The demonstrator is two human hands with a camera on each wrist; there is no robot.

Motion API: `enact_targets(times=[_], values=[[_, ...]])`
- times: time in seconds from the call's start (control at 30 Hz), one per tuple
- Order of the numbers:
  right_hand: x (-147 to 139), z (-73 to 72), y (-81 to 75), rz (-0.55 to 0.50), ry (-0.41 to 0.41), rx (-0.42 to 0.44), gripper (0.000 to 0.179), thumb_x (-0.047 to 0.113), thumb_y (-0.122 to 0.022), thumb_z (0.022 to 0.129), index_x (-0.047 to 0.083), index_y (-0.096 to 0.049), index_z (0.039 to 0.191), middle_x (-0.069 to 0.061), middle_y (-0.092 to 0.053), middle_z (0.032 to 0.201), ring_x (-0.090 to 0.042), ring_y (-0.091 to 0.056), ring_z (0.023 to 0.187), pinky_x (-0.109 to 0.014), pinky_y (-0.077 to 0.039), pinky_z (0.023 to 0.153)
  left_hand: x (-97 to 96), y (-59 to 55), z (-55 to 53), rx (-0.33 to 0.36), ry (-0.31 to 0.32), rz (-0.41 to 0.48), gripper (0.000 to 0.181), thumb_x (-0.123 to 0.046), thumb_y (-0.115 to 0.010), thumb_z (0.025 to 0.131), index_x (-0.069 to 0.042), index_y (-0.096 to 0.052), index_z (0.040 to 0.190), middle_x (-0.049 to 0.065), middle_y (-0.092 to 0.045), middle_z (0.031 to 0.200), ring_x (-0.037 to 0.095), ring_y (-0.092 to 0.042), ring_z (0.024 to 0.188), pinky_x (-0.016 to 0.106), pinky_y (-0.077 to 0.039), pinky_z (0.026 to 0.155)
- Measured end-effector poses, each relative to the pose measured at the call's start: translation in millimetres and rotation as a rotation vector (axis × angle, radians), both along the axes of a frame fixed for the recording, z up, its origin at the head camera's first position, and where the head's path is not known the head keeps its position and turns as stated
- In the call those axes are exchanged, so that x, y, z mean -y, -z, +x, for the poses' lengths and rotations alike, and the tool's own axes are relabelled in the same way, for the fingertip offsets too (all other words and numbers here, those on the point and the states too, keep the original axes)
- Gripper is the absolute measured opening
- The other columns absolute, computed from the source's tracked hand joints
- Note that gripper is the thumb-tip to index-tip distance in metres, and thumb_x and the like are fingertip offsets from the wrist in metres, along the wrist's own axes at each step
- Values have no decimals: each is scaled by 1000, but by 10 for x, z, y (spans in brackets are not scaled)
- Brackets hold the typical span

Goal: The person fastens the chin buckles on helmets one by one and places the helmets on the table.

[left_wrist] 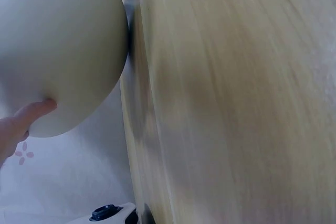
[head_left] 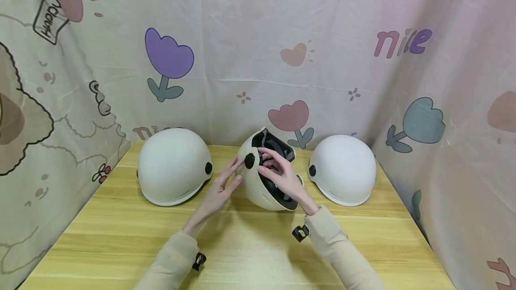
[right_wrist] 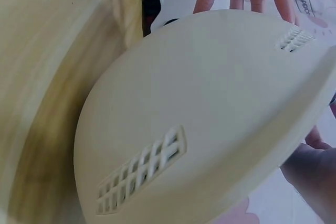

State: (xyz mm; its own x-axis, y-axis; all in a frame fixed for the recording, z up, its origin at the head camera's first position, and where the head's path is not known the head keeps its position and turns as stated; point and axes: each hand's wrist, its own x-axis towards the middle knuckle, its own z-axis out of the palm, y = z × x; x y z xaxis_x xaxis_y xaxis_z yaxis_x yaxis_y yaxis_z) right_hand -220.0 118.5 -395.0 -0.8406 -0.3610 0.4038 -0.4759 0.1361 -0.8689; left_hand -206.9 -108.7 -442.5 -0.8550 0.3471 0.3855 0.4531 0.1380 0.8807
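Observation:
A cream helmet [head_left: 253,188] lies tipped over in the middle of the table, its dark padded opening facing right. My left hand [head_left: 221,190] rests on the outer shell from the left, fingers mostly straight. In the left wrist view its thumb [left_wrist: 37,113] presses against the smooth shell. At the opening, my right hand [head_left: 284,177] holds the rim beside a round black button [head_left: 249,161], thumb near the edge. Some of its fingers are hidden inside. Vent slots [right_wrist: 142,171] on the shell show large in the right wrist view.
One white helmet [head_left: 175,167] stands upright on the left, another [head_left: 342,169] on the right, each with a round black button on its side. The wooden table [head_left: 250,254] ends behind them at a printed cloth backdrop [head_left: 242,57].

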Motion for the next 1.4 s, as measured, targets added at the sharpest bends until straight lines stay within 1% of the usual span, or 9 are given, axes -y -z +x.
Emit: enact_targets(times=[0.17,0.33,0.47,0.67,0.73,0.87,1.0,1.17,1.4], values=[[3,-25,-18,22,-7,-4,56,7,-64,97,14,-46,150,-19,-53,125,-22,-62,102,-18,-54,90,-13,-14,-2,3,5,-8,50,-18,-47,107,-16,-38,156,13,-12,171,39,-10,157,67,-16,121],[-2,-35,-34,33,-26,3,57,8,-62,99,16,-44,152,-19,-52,122,-14,-65,89,-17,-54,85,-31,-32,8,5,15,-18,50,-18,-47,107,-15,-38,156,13,-11,171,40,-9,157,68,-16,121],[-7,-31,-56,100,-18,12,57,13,-62,99,21,-44,153,-16,-51,120,-11,-62,76,-18,-51,75,-41,-38,12,8,14,-24,50,-19,-47,107,-16,-38,156,13,-12,171,41,-9,157,70,-16,120],[3,-34,-81,157,32,-55,51,15,-65,98,20,-50,147,-13,-62,111,-12,-64,84,-19,-54,77,-53,-42,10,21,7,-11,49,-20,-49,107,-17,-40,155,11,-14,171,41,-11,156,72,-20,117],[4,-35,-77,142,38,-71,49,12,-66,97,17,-52,144,-14,-65,108,-11,-66,85,-19,-56,78,-62,-42,5,36,6,-1,51,-21,-50,106,-19,-39,156,9,-14,171,40,-12,157,71,-24,116],[-5,-27,-68,87,30,-81,47,7,-66,96,11,-52,140,-18,-65,103,-7,-68,76,-20,-57,73,-88,-45,-15,69,-3,9,57,-23,-56,104,-24,-36,157,4,-15,171,36,-13,157,66,-32,114],[-33,-35,-53,12,16,-74,47,2,-64,95,8,-51,140,-21,-63,100,-6,-67,70,-20,-55,66,-117,-53,-43,73,-17,15,63,-21,-60,102,-23,-33,159,4,-14,171,36,-14,157,60,-31,117],[-70,-38,-45,-62,15,-46,49,-3,-64,93,4,-49,139,-23,-64,99,-6,-69,77,-20,-58,72,-136,-98,-80,83,-33,16,65,-20,-61,101,-21,-31,159,5,-10,172,40,-12,157,63,-27,118],[-67,-8,-64,-126,60,-50,48,-6,-62,92,-2,-50,138,-32,-63,103,-4,-68,78,-18,-56,72,-127,-181,-121,87,-63,2,66,-19,-62,100,-20,-32,159,7,-9,171,41,-12,156,66,-27,117]])
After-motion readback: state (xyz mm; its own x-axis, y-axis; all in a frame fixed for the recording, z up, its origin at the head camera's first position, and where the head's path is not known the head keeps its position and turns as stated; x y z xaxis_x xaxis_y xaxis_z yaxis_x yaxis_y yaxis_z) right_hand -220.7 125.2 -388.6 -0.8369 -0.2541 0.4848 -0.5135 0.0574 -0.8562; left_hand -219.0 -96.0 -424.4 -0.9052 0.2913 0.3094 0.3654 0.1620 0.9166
